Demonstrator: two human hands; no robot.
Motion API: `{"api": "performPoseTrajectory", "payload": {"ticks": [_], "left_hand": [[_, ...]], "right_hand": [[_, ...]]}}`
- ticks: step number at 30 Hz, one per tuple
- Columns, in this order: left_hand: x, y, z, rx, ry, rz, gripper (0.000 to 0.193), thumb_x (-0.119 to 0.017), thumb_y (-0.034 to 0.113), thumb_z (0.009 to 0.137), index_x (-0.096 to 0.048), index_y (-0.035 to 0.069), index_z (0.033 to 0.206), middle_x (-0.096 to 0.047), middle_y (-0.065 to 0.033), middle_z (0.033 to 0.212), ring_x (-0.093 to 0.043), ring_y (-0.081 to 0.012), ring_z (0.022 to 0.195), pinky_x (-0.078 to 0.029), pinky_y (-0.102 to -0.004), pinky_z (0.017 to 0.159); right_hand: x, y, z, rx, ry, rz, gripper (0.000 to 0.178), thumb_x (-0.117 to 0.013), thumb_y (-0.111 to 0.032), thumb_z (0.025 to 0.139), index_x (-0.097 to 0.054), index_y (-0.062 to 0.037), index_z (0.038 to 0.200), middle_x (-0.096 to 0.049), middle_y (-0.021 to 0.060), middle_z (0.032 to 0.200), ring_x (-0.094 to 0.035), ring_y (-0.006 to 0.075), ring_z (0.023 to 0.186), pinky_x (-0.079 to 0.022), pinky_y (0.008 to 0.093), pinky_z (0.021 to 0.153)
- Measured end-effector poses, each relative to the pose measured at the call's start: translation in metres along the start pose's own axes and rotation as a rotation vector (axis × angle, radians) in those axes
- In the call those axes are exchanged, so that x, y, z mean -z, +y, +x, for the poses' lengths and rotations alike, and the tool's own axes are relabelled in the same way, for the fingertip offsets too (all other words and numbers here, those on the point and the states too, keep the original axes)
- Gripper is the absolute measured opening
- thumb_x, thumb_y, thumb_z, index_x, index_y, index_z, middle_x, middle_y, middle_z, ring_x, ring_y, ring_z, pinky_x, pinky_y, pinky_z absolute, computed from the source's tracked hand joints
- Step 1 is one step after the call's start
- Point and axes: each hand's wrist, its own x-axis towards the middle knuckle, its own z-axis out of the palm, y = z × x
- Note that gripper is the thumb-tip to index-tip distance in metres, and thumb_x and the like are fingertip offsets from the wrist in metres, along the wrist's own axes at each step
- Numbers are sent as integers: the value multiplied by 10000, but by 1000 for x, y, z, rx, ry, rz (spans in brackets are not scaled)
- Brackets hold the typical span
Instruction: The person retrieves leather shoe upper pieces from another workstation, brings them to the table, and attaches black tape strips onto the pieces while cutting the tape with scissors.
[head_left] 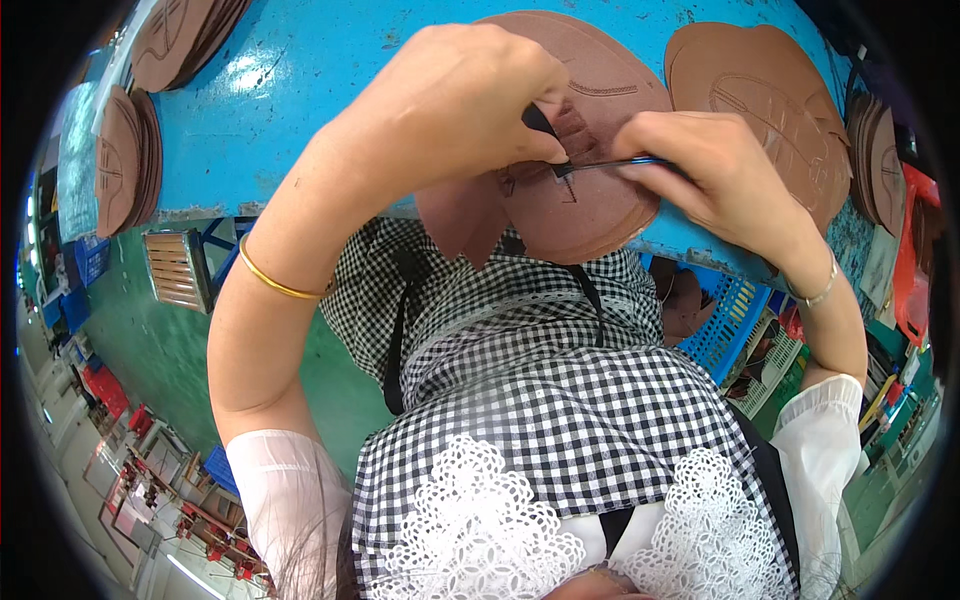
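Observation:
My left hand (480,95) arches over a brown leather-like piece (600,95), its fingers closed around a small black strip (540,122). My right hand (715,165) pinches a slim dark tool (635,162) with a shiny shaft; I cannot tell its exact kind. The tool's tip meets the strip near gathered, pleated brown material in the middle of the piece. Dark stitched or drawn lines show just below the tip. A loose brown flap (465,220) hangs over the table's front edge under my left wrist.
More stitched brown pieces (765,90) lie in a pile at the right of the blue table (300,70). Stacks of similar pieces (135,165) stand at the left edge and far right. A blue plastic basket (725,325) and a wooden-slatted crate (178,268) sit below the table's level.

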Motion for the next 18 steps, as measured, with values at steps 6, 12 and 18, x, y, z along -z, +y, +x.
{"api": "performPoseTrajectory", "payload": {"ticks": [6, 12, 18], "left_hand": [[8, -14, -6, 67, -24, -57, 218, -753, 211, 777, -663, 17, 822, -564, -135, 646, -509, -282, 573, -416, -379, 561], [9, -12, -1, 45, -19, -11, 167, -713, 167, 810, -669, 10, 845, -576, -141, 664, -520, -286, 581, -425, -379, 566], [8, -20, -5, -63, 16, -64, 133, -672, 128, 846, -643, 2, 879, -575, -144, 670, -511, -275, 574, -423, -378, 565]], "right_hand": [[5, 9, 13, 135, -209, -138, 138, -669, -167, 852, -561, -111, 917, -580, 77, 718, -623, 274, 676, -466, 386, 557], [-2, 16, 23, 121, -85, -141, 149, -669, -172, 848, -576, -135, 958, -588, 48, 710, -633, 253, 672, -488, 366, 557], [-6, 19, 32, 125, -7, -302, 174, -605, -282, 920, -588, -132, 1005, -630, 46, 757, -657, 245, 701, -495, 361, 581]]}}
